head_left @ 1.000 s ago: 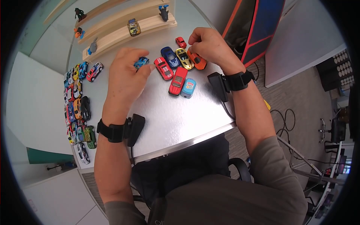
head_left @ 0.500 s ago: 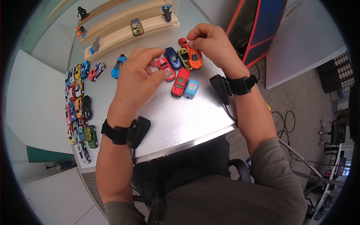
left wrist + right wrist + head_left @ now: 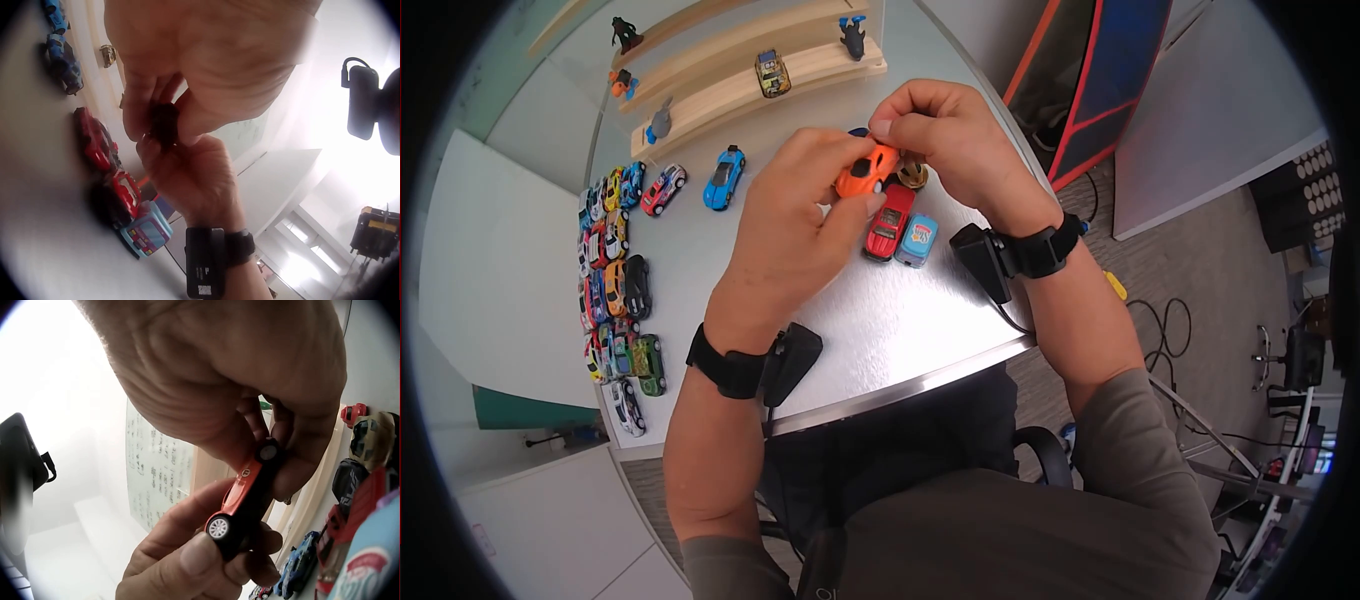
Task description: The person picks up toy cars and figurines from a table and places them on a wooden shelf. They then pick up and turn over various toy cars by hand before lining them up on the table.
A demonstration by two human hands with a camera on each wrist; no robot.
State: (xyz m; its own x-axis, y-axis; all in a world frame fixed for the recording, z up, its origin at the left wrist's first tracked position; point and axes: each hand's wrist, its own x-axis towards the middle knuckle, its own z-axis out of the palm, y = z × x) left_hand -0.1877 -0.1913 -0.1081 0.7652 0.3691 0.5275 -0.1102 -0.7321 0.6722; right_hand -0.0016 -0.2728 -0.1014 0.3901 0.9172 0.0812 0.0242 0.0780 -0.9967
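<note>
Both hands hold an orange toy car [image 3: 864, 176] up over the cluster of cars. My left hand [image 3: 785, 205] grips one end between thumb and fingers, and my right hand [image 3: 960, 140] pinches the other end. In the right wrist view the orange car [image 3: 240, 490] shows its side and wheels between the two hands. Beneath the hands lie a red toy car [image 3: 887, 225], a light blue toy vehicle [image 3: 917, 241] and a gold car [image 3: 913, 176], the last partly hidden by the right hand. Other cars of the cluster are hidden behind the hands.
A blue car [image 3: 724, 178] and a red-and-white car [image 3: 664, 189] stand left of the left hand. Rows of several toy cars [image 3: 612, 285] line the table's left edge. At the back, a wooden tiered rack [image 3: 820, 72] bears a camouflage-patterned car [image 3: 773, 74] and small figures.
The orange car has been lifted off the table and brought left between both hands. The left hand, having let go of the blue car, has moved right and taken hold of the orange one.
</note>
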